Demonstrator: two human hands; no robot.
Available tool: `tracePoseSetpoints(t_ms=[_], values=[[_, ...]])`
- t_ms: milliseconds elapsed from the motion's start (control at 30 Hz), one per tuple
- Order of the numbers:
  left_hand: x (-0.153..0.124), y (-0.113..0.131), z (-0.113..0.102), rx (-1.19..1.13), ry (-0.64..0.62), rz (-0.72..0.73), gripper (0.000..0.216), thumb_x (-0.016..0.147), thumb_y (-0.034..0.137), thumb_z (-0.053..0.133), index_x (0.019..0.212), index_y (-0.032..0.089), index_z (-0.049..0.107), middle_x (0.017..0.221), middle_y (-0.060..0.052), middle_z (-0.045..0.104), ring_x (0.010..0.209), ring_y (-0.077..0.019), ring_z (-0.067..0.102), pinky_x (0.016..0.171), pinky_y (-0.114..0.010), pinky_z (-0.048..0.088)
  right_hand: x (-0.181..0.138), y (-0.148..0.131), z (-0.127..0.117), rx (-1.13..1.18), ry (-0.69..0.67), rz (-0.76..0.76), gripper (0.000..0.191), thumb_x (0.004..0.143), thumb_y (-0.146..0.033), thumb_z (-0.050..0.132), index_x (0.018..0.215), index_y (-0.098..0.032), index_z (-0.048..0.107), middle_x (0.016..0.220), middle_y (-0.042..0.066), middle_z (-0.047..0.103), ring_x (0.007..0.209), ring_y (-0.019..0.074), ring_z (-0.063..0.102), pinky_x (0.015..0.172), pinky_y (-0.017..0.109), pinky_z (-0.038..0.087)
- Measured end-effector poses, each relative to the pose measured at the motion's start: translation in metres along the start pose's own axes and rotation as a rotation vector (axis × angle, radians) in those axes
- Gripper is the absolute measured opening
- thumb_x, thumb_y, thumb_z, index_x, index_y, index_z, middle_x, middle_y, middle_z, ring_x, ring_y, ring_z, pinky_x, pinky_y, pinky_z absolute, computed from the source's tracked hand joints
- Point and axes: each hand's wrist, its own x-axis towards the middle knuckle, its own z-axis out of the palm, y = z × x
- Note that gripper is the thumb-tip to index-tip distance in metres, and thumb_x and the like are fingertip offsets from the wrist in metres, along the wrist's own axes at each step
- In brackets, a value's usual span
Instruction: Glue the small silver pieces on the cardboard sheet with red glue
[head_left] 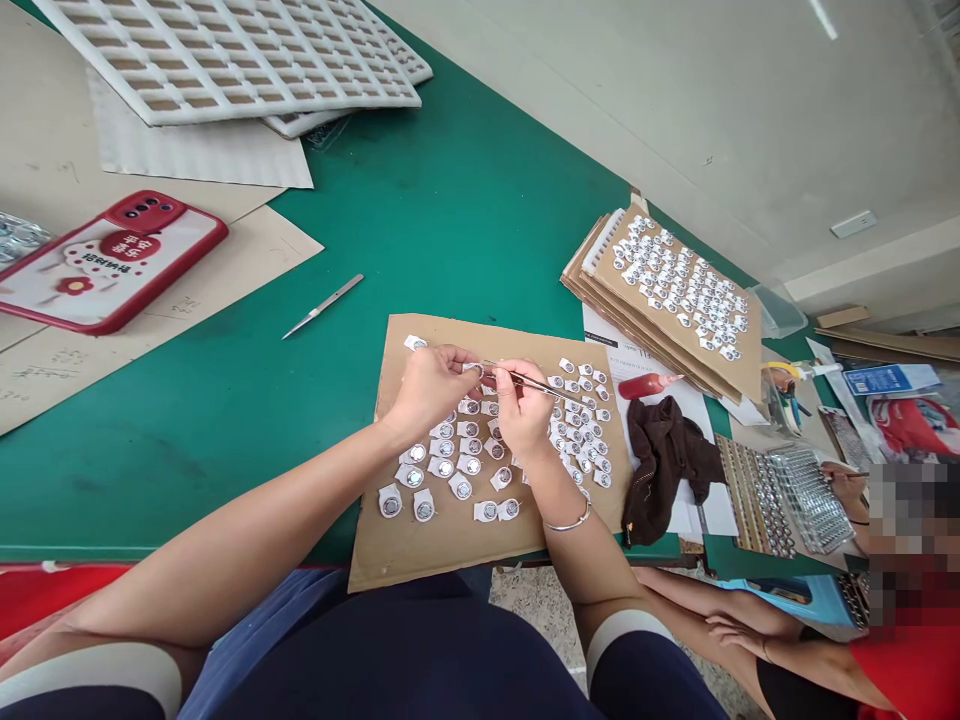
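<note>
My left hand (435, 385) pinches a small round part with a white tab (472, 369) above a sheet of brown cardboard (420, 350). In my right hand (524, 410) is a pair of metal tweezers (538, 384), held like a pen, with the tips reaching the part between my left fingers. Many similar round silvery parts with white tabs (460, 486) lie in loose rows on the cardboard below and around both hands. My fingers cover some of them. A bracelet circles my right wrist.
A scalpel-like blade (323, 307) and a phone in a red case (112, 262) lie to the left, with white foam grids (247, 60) behind. On the right are stacked cardboard sheets bearing parts (679, 290), a red bottle (646, 385), a dark cloth (664, 465) and a seated co-worker.
</note>
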Motion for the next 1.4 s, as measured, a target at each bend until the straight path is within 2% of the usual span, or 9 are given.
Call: tracePoseSetpoints(t_ms=[667, 1033, 1267, 1400], values=[[0.000, -0.002, -0.001, 0.055, -0.011, 0.012, 0.016, 0.072, 0.028, 0.059, 0.080, 0.016, 0.066, 0.057, -0.003, 0.066, 0.059, -0.0181, 0.064, 0.045, -0.021, 0.039, 0.005, -0.005, 0.000, -0.092, 0.003, -0.122, 0.007, 0.086, -0.018, 0.051, 0.087, -0.021, 0.058, 0.076, 0.001, 0.058, 0.075, 0.0144, 0.058, 0.067, 0.029, 0.049], [0.002, -0.004, 0.001, 0.038, 0.019, 0.018, 0.017, 0.070, 0.027, 0.061, 0.082, 0.016, 0.065, 0.058, -0.003, 0.066, 0.059, -0.0176, 0.064, 0.048, -0.022, 0.043, 0.000, 0.003, 0.003, 0.029, 0.006, 0.033, 0.008, 0.086, -0.023, 0.051, 0.092, -0.020, 0.057, 0.085, 0.003, 0.059, 0.078, 0.0149, 0.061, 0.071, 0.032, 0.053], [0.002, -0.005, 0.003, -0.019, 0.030, 0.029, 0.014, 0.069, 0.024, 0.062, 0.079, 0.016, 0.065, 0.066, -0.004, 0.068, 0.059, -0.0175, 0.065, 0.049, -0.022, 0.045, 0.003, -0.001, 0.000, -0.052, -0.009, -0.042, 0.007, 0.086, -0.022, 0.051, 0.090, -0.020, 0.057, 0.082, 0.003, 0.059, 0.076, 0.0150, 0.059, 0.068, 0.031, 0.052], [0.001, -0.004, 0.002, -0.015, 0.014, 0.028, 0.013, 0.070, 0.024, 0.062, 0.078, 0.016, 0.065, 0.062, -0.004, 0.066, 0.060, -0.0181, 0.066, 0.050, -0.022, 0.045, 0.004, -0.004, 0.000, -0.095, -0.015, -0.092, 0.007, 0.087, -0.021, 0.050, 0.089, -0.020, 0.057, 0.079, 0.003, 0.058, 0.076, 0.0148, 0.058, 0.067, 0.030, 0.052]])
